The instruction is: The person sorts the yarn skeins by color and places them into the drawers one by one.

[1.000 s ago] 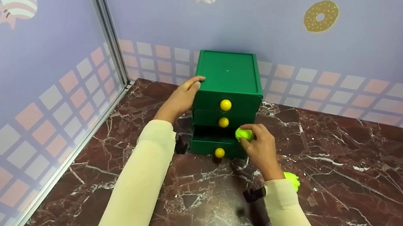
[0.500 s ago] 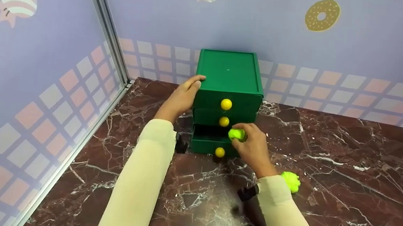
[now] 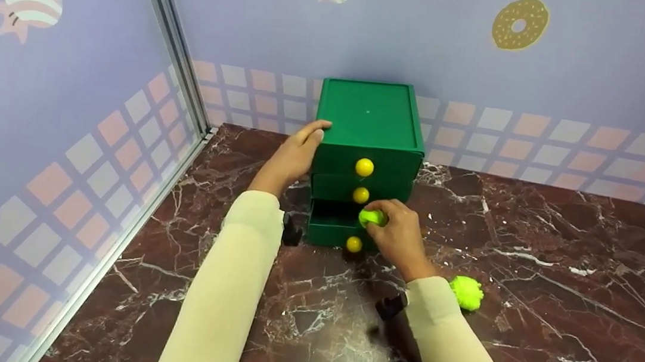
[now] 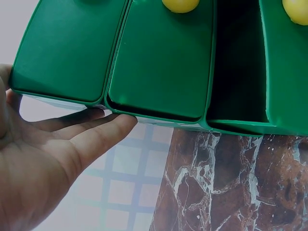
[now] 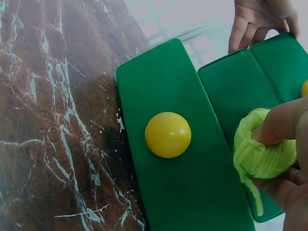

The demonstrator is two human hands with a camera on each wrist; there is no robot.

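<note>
A green chest of drawers [image 3: 365,113] with round yellow knobs stands against the back wall, its lowest drawer [image 3: 329,235] pulled out. My left hand [image 3: 294,157] rests on the chest's left side near the top front corner; the left wrist view shows its fingers [image 4: 98,139] extended along that side. Between thumb and fingers, my right hand [image 3: 401,237] pinches a small neon-yellow ball of yarn [image 5: 262,149] with a loose tail hanging down. The yarn ball is over the right part of the lowest drawer's opening. Inside, the drawer is dark.
A second neon-yellow yarn ball [image 3: 467,293] lies on the dark red marbled tabletop [image 3: 553,325], beside my right sleeve. Lilac patterned panels [image 3: 445,44] rise behind and to the left, with a metal frame post [image 3: 173,33] in the corner.
My right hand has moved left with the yarn ball, from the drawer's right edge to over its opening. The left hand stays on the chest.
</note>
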